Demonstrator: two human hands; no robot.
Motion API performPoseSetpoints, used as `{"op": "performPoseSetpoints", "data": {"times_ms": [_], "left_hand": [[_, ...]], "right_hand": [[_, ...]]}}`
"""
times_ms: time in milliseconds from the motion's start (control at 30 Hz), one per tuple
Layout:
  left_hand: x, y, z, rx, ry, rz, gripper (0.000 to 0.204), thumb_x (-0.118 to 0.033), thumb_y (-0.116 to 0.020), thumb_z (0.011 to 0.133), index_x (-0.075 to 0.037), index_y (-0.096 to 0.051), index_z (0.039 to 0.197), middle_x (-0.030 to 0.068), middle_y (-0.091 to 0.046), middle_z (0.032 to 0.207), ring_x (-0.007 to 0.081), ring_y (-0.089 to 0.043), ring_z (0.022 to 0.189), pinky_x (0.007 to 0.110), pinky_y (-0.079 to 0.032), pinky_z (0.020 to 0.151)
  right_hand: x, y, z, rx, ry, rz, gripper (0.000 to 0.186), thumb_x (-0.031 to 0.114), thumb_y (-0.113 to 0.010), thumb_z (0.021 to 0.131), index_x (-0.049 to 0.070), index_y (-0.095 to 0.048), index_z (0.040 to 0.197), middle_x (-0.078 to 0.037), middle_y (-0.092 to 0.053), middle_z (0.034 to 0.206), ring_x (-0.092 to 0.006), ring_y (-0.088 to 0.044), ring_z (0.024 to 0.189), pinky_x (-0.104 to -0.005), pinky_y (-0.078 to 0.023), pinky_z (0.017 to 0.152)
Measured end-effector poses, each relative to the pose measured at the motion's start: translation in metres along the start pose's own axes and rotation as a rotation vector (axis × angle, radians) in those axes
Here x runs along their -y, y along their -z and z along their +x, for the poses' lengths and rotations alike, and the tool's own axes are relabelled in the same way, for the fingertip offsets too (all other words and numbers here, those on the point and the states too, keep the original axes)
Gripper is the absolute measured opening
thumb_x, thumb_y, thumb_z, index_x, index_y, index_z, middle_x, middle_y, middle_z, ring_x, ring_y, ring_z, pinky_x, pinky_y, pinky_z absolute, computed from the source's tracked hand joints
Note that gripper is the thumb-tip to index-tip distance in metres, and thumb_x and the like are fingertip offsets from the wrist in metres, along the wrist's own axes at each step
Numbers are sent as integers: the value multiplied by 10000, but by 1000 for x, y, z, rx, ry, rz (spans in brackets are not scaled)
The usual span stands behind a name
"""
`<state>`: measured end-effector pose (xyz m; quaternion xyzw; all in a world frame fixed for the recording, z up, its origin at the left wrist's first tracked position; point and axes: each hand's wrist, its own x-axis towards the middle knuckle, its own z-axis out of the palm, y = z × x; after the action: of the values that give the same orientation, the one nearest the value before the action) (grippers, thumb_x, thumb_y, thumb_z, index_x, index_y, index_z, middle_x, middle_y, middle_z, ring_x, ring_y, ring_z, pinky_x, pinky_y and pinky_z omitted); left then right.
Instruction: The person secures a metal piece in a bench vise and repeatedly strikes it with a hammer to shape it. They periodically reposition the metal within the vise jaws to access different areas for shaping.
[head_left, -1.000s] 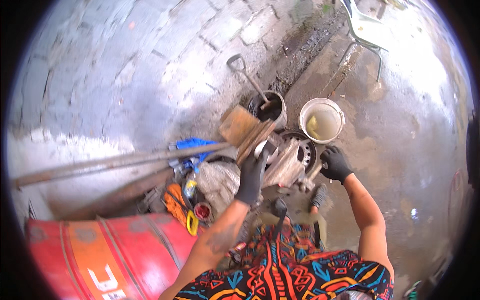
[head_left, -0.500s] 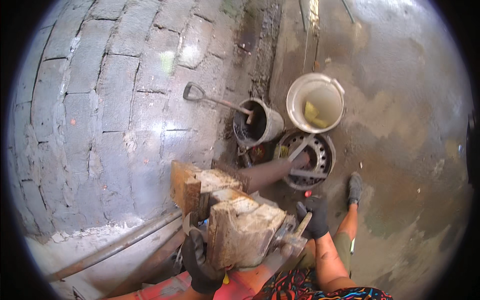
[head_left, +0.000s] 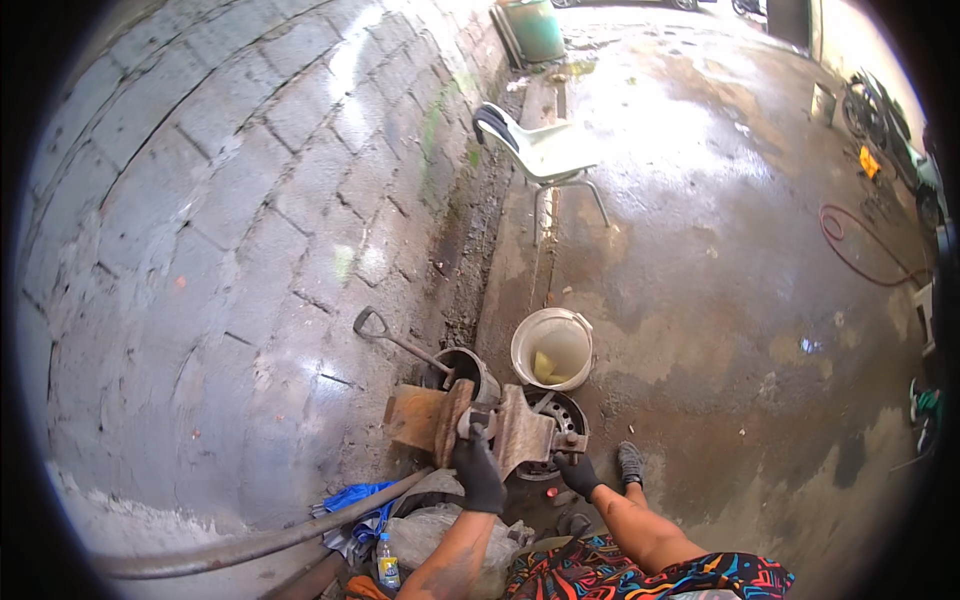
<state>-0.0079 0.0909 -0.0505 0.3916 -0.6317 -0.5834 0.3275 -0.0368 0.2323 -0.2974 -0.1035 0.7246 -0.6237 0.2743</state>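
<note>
A rusty bench vise point(head_left: 525, 435) stands in front of me, above a wheel rim point(head_left: 572, 408) on the floor. My left hand point(head_left: 478, 478), in a dark glove, is closed at the gap between the jaws. It pinches a small greyish metal piece point(head_left: 477, 421), mostly covered by the fingers, whose exact kind I cannot make out. At the screw end on the right, my gloved right hand point(head_left: 580, 476) is closed around the vise handle point(head_left: 572, 441), with part of the grip hidden.
Beyond the vise stand a whitish bucket point(head_left: 572, 342) with yellow pieces inside and a smaller bucket point(head_left: 488, 381) with a shovel point(head_left: 400, 342) in it. A chair point(head_left: 555, 150) is farther off. Block wall point(head_left: 240, 270) rises left; a pipe point(head_left: 300, 535), plastic bottle point(head_left: 387, 565) and blue cloth point(head_left: 350, 497) lie near.
The view has lifted, bringing the chair and farther floor into sight. My left hand has come from the vise's near side up to the jaw gap. The right hand stays by the handle.
</note>
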Motion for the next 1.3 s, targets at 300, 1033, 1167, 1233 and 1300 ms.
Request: {"op": "performPoseSetpoints", "data": {"times_ms": [300,1033,1167,1233,1300], "left_hand": [[-38,-2,-16,-3,-73,301,467,-390,-484,1024,37,-657,1100,231,-694,915,378,-671,849,435,-494,749],[7,-13,6,-19,-9,88,411,-296,-538,970,81,-652,854,314,-636,822,481,-625,852,500,-476,732],[5,-15,2,-87,-95,141,445,-330,-527,989,52,-651,798,243,-634,685,412,-640,676,455,-464,618],[6,-15,3,-75,-66,188,444,-331,-529,984,52,-655,799,245,-639,689,415,-649,682,456,-467,616],[6,-17,1,-71,-61,182,436,-328,-531,981,49,-657,800,243,-640,686,414,-652,679,454,-469,616]], "right_hand": [[-6,13,-2,64,-331,-222,251,328,-558,953,86,-622,962,-56,-563,696,-209,-565,603,-396,-418,581],[35,4,-48,271,-605,301,160,303,-438,943,187,-490,846,-6,-368,560,-214,-396,465,-394,-303,453],[-14,17,-38,458,-364,134,165,308,-424,927,202,-462,805,2,-372,573,-210,-389,479,-402,-275,455],[-18,20,-41,491,-205,-137,171,312,-421,918,209,-458,787,3,-376,582,-210,-390,492,-406,-265,461],[-16,25,-47,497,-251,-156,182,317,-424,912,212,-450,766,4,-374,582,-212,-390,499,-407,-261,465]]}}
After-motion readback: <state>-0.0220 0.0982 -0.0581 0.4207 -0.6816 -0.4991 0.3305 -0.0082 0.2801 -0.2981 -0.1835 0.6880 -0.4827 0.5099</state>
